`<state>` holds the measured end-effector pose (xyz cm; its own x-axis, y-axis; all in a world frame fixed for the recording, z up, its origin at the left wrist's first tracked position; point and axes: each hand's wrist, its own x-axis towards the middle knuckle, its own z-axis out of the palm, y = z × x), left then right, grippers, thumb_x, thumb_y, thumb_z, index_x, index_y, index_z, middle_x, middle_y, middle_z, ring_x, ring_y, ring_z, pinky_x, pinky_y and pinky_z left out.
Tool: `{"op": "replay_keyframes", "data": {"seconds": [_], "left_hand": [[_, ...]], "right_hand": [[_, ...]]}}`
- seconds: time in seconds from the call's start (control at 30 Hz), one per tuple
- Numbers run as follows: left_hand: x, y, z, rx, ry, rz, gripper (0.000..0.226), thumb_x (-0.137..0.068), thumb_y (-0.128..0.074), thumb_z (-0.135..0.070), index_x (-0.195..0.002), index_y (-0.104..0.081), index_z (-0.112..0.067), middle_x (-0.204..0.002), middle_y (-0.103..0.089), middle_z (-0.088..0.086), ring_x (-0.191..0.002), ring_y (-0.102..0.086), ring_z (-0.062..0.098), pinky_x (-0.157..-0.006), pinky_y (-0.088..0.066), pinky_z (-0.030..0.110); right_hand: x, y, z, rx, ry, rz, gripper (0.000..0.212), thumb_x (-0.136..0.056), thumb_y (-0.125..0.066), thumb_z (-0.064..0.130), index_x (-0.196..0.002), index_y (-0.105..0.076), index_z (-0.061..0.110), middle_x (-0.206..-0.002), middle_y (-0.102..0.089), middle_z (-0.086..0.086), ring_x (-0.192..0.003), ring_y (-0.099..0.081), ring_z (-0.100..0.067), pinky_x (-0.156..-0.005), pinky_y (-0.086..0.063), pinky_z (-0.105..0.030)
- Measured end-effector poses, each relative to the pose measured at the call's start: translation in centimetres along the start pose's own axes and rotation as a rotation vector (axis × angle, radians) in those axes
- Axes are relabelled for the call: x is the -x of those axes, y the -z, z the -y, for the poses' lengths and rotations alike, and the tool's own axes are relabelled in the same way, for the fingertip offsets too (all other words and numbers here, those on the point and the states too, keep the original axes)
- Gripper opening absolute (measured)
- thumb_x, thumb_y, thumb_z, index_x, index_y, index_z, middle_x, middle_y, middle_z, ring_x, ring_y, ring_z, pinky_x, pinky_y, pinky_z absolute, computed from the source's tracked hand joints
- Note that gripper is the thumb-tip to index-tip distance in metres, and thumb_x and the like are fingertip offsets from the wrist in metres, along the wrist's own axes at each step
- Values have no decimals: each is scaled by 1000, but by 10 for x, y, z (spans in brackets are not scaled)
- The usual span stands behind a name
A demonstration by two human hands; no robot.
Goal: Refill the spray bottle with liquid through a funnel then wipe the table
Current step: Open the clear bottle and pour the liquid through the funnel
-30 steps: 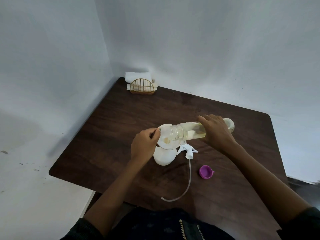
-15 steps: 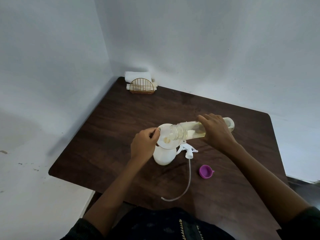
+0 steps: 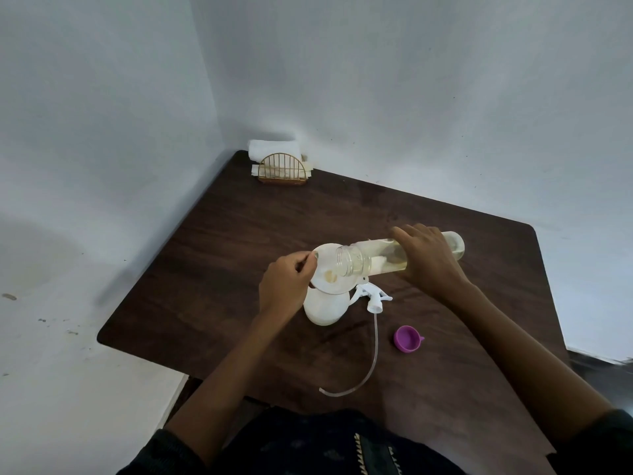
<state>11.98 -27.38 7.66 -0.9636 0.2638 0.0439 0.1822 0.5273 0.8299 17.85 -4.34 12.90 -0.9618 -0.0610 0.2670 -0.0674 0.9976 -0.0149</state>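
A white spray bottle (image 3: 323, 308) stands mid-table with a white funnel (image 3: 330, 281) in its neck. My left hand (image 3: 286, 286) pinches the funnel's left rim. My right hand (image 3: 428, 262) grips a clear refill bottle (image 3: 373, 257) of pale yellow liquid, tipped almost level, its open mouth over the funnel. A little yellow liquid sits in the funnel's bowl. The white spray head (image 3: 371, 298) with its long clear tube lies on the table just right of the spray bottle.
A purple cap (image 3: 407, 338) lies open side up, right of the tube. At the far left corner of the dark wooden table (image 3: 239, 241) stands a gold wire holder (image 3: 282, 169) with white napkins, a folded white cloth (image 3: 274, 150) behind it. Walls close the far and left sides.
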Motion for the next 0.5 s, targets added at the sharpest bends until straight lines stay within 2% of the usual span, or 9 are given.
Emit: {"op": "replay_keyframes", "data": {"seconds": [0.17,0.3,0.5], "left_hand": [[0,0,-1,-16,-3,-5,38,-95,-48,-35,-65,-60,-15,-53,-54,-2,-57,-60,19,-50,-37,31],[1,0,-2,-25,-3,-1,40,-95,-48,-34,-57,-50,-22,-49,-47,-5,-56,-59,20,-49,-31,27],[0,0,-1,-21,7,-3,39,-95,-48,-34,-58,-53,-21,-50,-49,-4,-56,-59,20,-50,-35,30]], "right_hand": [[1,1,0,-9,3,-5,51,-48,-85,3,-93,-62,7,-81,-67,-9,-70,-58,-30,-68,-44,-38],[1,1,0,-7,4,1,50,-50,-84,4,-94,-62,8,-82,-66,-9,-71,-58,-29,-68,-43,-37],[1,1,0,-6,11,-5,51,-49,-84,4,-95,-62,8,-84,-67,-9,-73,-59,-30,-69,-44,-38]]}}
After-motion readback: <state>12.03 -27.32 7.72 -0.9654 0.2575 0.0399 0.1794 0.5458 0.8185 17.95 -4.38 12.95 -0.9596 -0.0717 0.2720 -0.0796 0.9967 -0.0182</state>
